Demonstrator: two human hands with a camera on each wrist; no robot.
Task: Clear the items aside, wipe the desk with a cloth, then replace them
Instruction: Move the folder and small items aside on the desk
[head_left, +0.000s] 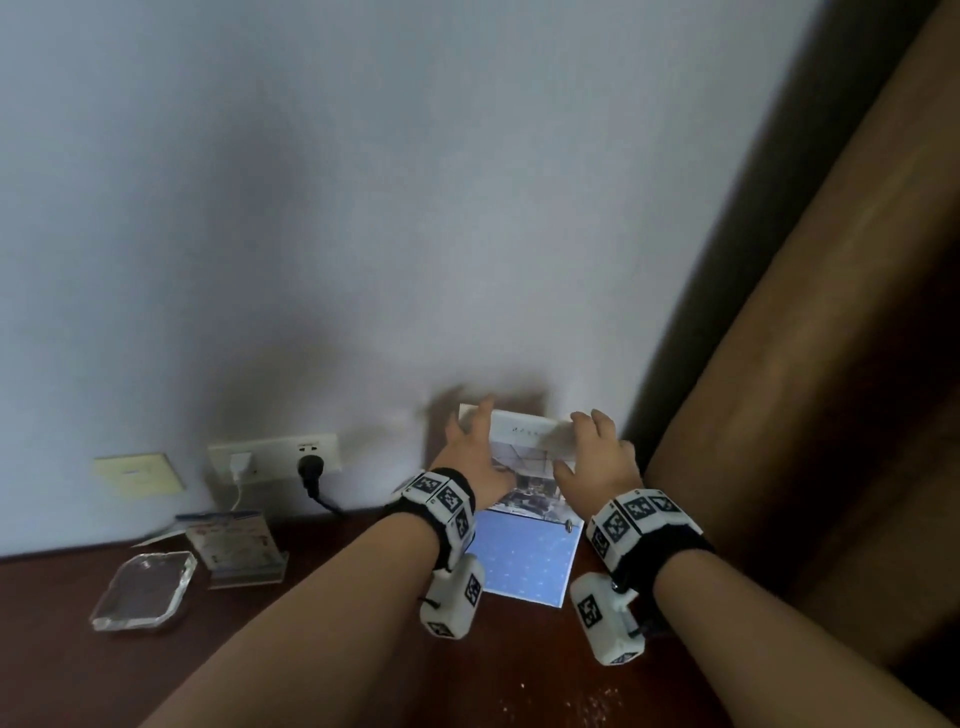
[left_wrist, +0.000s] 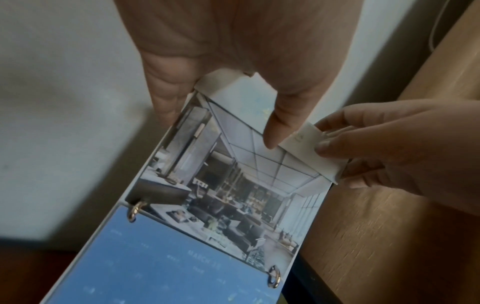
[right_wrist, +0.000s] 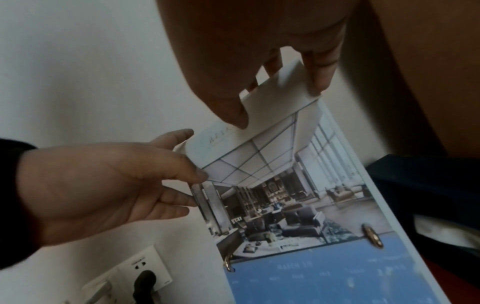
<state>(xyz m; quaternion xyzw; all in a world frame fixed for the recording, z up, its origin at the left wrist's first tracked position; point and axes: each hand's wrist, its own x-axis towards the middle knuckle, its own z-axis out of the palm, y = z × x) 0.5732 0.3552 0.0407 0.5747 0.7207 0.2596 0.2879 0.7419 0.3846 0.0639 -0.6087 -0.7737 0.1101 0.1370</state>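
Observation:
A ring-bound desk calendar (head_left: 524, 556) with a blue month page and an interior photo page (left_wrist: 233, 195) stands tilted against the wall at the back right of the dark wooden desk (head_left: 322, 675). My left hand (head_left: 470, 457) holds its upper left edge, thumb on the photo (left_wrist: 278, 123) and fingers behind. My right hand (head_left: 592, 457) pinches the white top flap (right_wrist: 275, 90) at the upper right corner. In the right wrist view the calendar (right_wrist: 298, 205) leans back from its rings (right_wrist: 372, 236). No cloth is in view.
A glass ashtray (head_left: 143, 590) and an acrylic card stand (head_left: 239, 545) sit at the desk's back left. A wall socket (head_left: 275, 457) holds a white charger and a black plug. A brown curtain (head_left: 831, 364) hangs at the right.

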